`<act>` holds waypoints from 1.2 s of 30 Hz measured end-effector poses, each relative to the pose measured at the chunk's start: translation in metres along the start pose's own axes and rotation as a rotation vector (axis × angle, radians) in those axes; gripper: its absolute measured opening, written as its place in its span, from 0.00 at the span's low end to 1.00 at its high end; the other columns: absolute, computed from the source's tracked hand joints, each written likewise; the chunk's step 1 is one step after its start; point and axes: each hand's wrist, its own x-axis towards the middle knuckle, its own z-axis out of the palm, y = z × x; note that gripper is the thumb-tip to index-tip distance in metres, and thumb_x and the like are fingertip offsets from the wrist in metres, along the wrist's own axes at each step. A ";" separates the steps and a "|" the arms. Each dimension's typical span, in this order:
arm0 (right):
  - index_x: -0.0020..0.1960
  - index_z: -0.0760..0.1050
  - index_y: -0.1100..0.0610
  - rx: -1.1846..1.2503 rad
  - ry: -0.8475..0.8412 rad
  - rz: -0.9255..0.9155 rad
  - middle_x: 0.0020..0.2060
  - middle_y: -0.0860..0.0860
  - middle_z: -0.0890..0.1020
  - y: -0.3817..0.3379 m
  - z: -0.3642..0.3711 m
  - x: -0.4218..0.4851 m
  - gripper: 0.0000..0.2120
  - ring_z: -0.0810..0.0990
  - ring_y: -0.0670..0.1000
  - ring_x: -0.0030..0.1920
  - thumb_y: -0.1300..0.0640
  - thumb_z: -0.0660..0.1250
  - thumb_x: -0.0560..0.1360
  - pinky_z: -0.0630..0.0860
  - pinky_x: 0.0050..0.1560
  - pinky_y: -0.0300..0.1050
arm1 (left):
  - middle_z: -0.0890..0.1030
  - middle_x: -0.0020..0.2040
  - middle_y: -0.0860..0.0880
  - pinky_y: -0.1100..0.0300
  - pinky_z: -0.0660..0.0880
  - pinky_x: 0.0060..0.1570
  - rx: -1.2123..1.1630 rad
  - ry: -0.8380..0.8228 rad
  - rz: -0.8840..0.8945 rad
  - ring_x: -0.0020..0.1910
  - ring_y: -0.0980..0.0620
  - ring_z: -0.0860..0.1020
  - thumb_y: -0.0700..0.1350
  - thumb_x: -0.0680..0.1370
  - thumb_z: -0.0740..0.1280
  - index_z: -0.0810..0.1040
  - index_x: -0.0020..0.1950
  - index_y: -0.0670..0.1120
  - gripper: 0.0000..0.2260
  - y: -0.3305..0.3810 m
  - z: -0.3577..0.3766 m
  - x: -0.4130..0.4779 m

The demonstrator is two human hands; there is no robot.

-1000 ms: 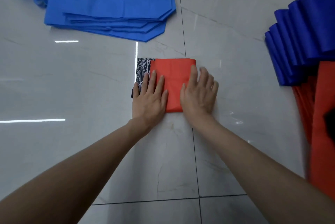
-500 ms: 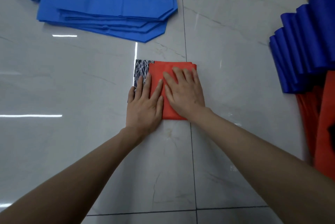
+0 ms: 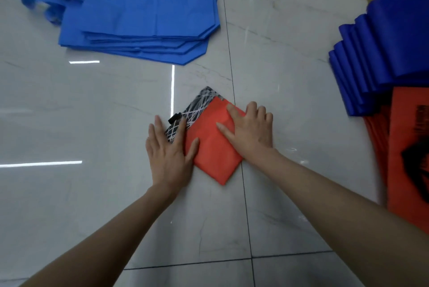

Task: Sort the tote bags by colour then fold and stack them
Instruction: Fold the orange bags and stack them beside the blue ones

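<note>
**Folded red bag turned on the floor**

Since half a second ago the folded red tote bag [image 3: 210, 147] has swung from square-on to a diamond, one corner pointing at 6 o'clock toward me and its black-and-white patterned edge [image 3: 197, 109] now at 11 o'clock. My left hand [image 3: 168, 154] lies flat, fingers spread, on the bag's 9 o'clock side; my right hand [image 3: 249, 131] is flat and spread too, pressing the 2 o'clock side. Neither pinches anything

I judge the folding of this bag done and the step in hand to be moving it off to its pile. At 3 o'clock lie the orange-red bags [image 3: 408, 159] with dark blue bags [image 3: 380, 49] above them; a flat pile of lighter blue bags [image 3: 148, 12] sits at 11 o'clock, well apart. Next I would need to close my fingers under the bundle's edges so the folds stay shut, then carry it right to the red pile on the tiled floor [image 3: 92, 112]
</note>
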 end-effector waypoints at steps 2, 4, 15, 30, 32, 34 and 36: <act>0.67 0.68 0.48 0.078 -0.035 0.114 0.50 0.59 0.72 -0.001 -0.003 -0.025 0.28 0.73 0.60 0.48 0.33 0.56 0.74 0.69 0.48 0.51 | 0.55 0.74 0.36 0.47 0.55 0.69 -0.140 0.026 -0.070 0.71 0.39 0.57 0.58 0.79 0.57 0.60 0.75 0.54 0.25 0.009 -0.007 -0.015; 0.69 0.64 0.49 0.170 -0.114 0.235 0.52 0.59 0.71 -0.006 -0.009 -0.047 0.27 0.74 0.60 0.51 0.35 0.55 0.76 0.71 0.48 0.50 | 0.63 0.69 0.37 0.56 0.60 0.65 -0.380 0.025 -0.063 0.65 0.43 0.64 0.51 0.80 0.61 0.63 0.74 0.50 0.23 0.024 -0.012 -0.026; 0.70 0.58 0.57 0.916 -0.148 0.732 0.66 0.58 0.67 0.034 -0.047 -0.117 0.32 0.69 0.58 0.65 0.38 0.60 0.76 0.68 0.64 0.51 | 0.76 0.58 0.57 0.67 0.74 0.53 -1.021 -0.302 0.065 0.52 0.64 0.76 0.41 0.78 0.66 0.74 0.63 0.53 0.15 0.075 -0.051 -0.029; 0.53 0.75 0.52 1.352 0.522 0.802 0.46 0.44 0.80 0.186 -0.114 -0.190 0.04 0.79 0.44 0.47 0.55 0.63 0.79 0.73 0.50 0.39 | 0.72 0.64 0.44 0.59 0.71 0.52 -0.721 -0.609 0.245 0.57 0.50 0.74 0.53 0.75 0.67 0.55 0.75 0.49 0.33 0.284 -0.055 -0.024; 0.52 0.74 0.53 1.329 0.565 0.883 0.44 0.45 0.80 0.204 -0.110 -0.204 0.04 0.78 0.42 0.45 0.54 0.62 0.79 0.73 0.46 0.40 | 0.69 0.68 0.44 0.58 0.68 0.54 -0.646 -0.640 0.203 0.62 0.49 0.72 0.56 0.75 0.66 0.55 0.75 0.46 0.35 0.307 -0.043 -0.028; 0.51 0.73 0.54 1.282 0.622 0.954 0.42 0.45 0.79 0.221 -0.108 -0.214 0.04 0.77 0.41 0.42 0.55 0.61 0.80 0.72 0.42 0.36 | 0.67 0.70 0.44 0.58 0.68 0.56 -0.590 -0.678 0.206 0.65 0.48 0.70 0.57 0.75 0.66 0.56 0.75 0.45 0.35 0.322 -0.033 -0.036; 0.51 0.73 0.56 1.241 0.686 1.009 0.41 0.46 0.78 0.234 -0.106 -0.221 0.05 0.77 0.45 0.41 0.55 0.61 0.80 0.71 0.41 0.38 | 0.67 0.70 0.44 0.58 0.69 0.55 -0.545 -0.713 0.224 0.65 0.48 0.70 0.57 0.75 0.66 0.57 0.75 0.45 0.34 0.330 -0.025 -0.043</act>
